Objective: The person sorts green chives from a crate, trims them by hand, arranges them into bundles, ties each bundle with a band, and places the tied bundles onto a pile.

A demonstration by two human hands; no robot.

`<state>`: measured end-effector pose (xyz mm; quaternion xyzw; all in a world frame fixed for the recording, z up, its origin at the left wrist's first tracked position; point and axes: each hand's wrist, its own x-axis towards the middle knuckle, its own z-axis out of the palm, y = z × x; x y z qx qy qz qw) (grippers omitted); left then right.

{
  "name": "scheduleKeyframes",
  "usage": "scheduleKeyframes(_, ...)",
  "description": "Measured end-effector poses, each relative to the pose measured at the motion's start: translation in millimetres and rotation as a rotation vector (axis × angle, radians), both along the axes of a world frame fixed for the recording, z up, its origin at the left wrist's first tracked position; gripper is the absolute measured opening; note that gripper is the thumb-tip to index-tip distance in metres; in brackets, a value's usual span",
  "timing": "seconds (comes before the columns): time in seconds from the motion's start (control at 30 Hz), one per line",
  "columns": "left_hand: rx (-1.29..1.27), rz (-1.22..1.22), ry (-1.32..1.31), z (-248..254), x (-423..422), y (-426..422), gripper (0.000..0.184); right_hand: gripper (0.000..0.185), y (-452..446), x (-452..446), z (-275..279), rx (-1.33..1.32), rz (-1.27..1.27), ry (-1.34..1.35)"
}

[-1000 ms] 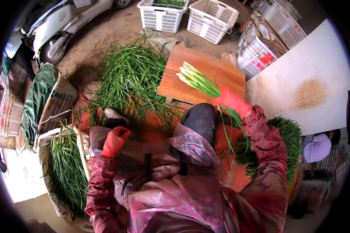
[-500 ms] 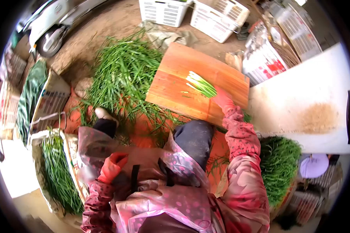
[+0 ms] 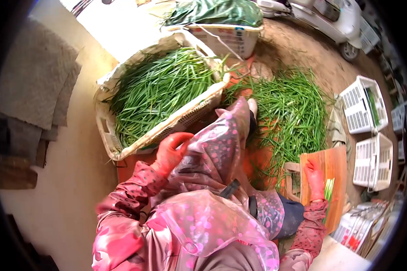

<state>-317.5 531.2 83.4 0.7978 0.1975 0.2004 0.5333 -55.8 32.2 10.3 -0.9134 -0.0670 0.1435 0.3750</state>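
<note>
My left hand (image 3: 171, 152), in a red glove, is beside the near edge of a lined basket (image 3: 167, 128) full of long green stalks (image 3: 163, 90). Its fingers are apart and curved, with nothing between them. Over the wooden board (image 3: 334, 167) at the right is my right hand (image 3: 314, 178), also red-gloved; its fingers look bent, and their grip is too small to make out. A small bunch of pale-ended stalks (image 3: 329, 189) lies on the board just beside that hand.
A loose heap of green stalks (image 3: 294, 117) spreads over the floor beyond my knees. White crates (image 3: 373, 162) stand at the right. A green-covered basket (image 3: 230, 38) is at the top, a scooter (image 3: 325, 18) behind. Grey sheets (image 3: 36, 77) lie at the far left.
The view has swung left toward the full basket. My left hand has moved out to its edge. The bunch that my right hand held now lies on the board.
</note>
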Motion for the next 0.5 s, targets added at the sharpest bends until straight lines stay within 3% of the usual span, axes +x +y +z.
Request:
scheduleKeyframes(0.07,-0.051,0.156,0.042,0.2,-12.6,42.2,0.015,0.042,65.0,-2.6,14.6,0.007,0.136,0.050)
scheduleKeyframes(0.2,0.371,0.252,0.082,-22.5,0.5,124.7,0.017,0.045,138.2,-11.3,13.0,0.031,0.276,0.149)
scheduleKeyframes(0.4,0.763,0.120,0.127,-65.1,98.3,221.1,0.045,0.042,166.7,-39.9,39.4,-0.102,0.274,0.282)
scheduleKeyframes(0.5,0.764,0.101,0.282,-74.6,144.0,243.1,0.056,0.047,151.5,-48.6,40.7,-0.092,0.172,0.415)
